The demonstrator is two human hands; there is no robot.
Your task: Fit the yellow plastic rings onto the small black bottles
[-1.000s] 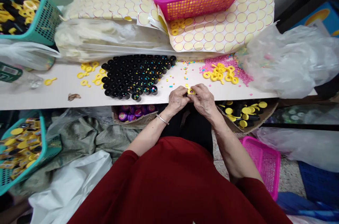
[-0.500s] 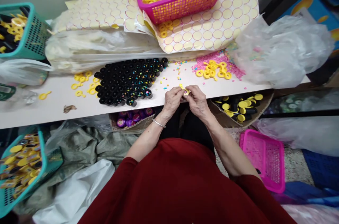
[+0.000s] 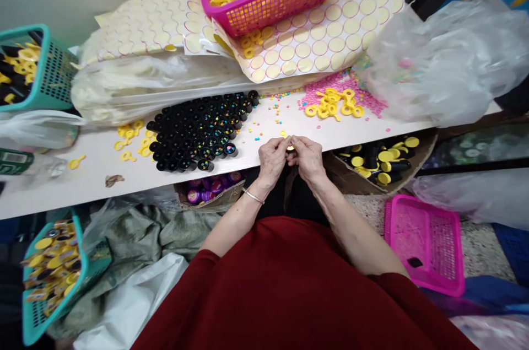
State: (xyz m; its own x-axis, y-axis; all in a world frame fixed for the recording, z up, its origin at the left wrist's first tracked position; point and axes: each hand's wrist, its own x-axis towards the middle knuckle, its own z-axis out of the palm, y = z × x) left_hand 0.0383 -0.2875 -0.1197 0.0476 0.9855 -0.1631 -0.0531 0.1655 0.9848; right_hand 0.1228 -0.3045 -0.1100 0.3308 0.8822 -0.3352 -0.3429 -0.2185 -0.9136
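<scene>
My left hand (image 3: 271, 159) and my right hand (image 3: 308, 159) meet at the table's front edge, fingertips pinched together. Between them is a small yellow plastic piece (image 3: 290, 147), mostly covered by the fingers; its exact shape is hidden. Just beyond the fingertips a tiny yellow bit (image 3: 283, 133) shows on the table. To the left stand many open black plastic tubes (image 3: 185, 129), some with coloured beads inside. Yellow ring-ended pieces (image 3: 333, 105) lie in a pile to the right, partly over pink beads (image 3: 372, 102).
A pink basket (image 3: 276, 11) of yellow ring pieces stands at the back on dotted sheets (image 3: 330, 44). Plastic bags (image 3: 450, 63) crowd the right. Below the table edge are boxes of black-and-yellow tubes (image 3: 384, 165) and purple items (image 3: 209, 190). Teal baskets (image 3: 58, 71) stand left.
The view has shifted and tilted slightly. Both hands stay together at the table edge; the fingers have turned the yellow piece a little, and less of it shows.
</scene>
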